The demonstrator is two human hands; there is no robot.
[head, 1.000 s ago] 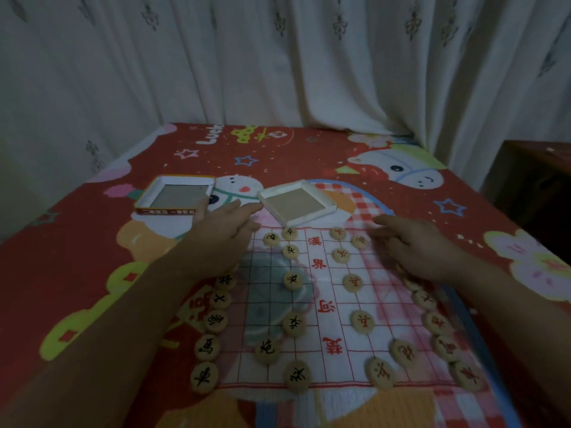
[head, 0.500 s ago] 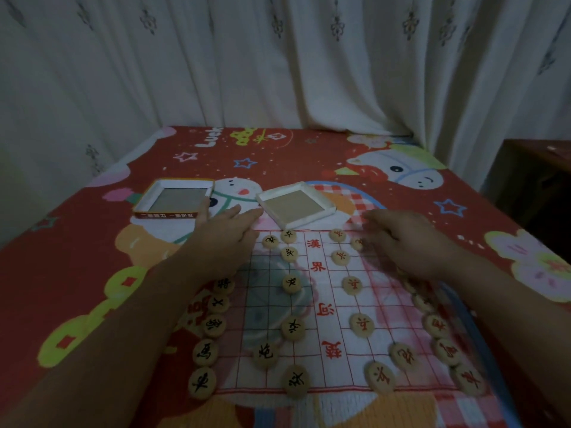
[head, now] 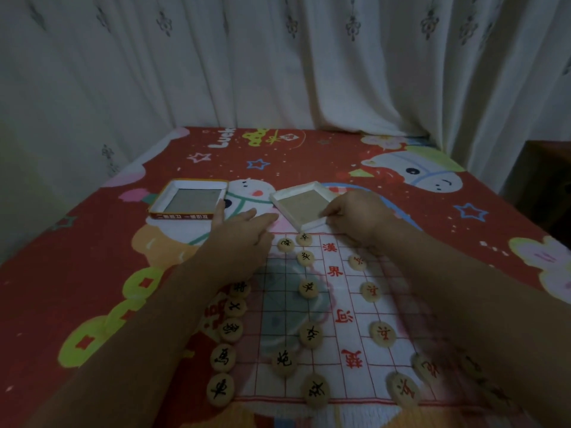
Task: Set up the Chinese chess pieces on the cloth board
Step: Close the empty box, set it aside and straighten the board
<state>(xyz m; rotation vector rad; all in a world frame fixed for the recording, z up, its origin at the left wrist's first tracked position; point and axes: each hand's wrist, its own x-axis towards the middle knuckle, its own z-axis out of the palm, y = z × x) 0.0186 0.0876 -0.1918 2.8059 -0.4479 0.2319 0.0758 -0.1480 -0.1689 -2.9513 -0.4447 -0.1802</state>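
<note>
Cardboard tray (head: 304, 208), floor bare, is clamped by the right hand (head: 355, 220); left hand (head: 244, 239) lies flat.

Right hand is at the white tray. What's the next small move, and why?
Probably slide the tray away from the board. Its near corner sits at the board's far edge, close to the far pieces, and the right hand touches its near rim. The tray looks empty, so moving it should free that edge.
</note>
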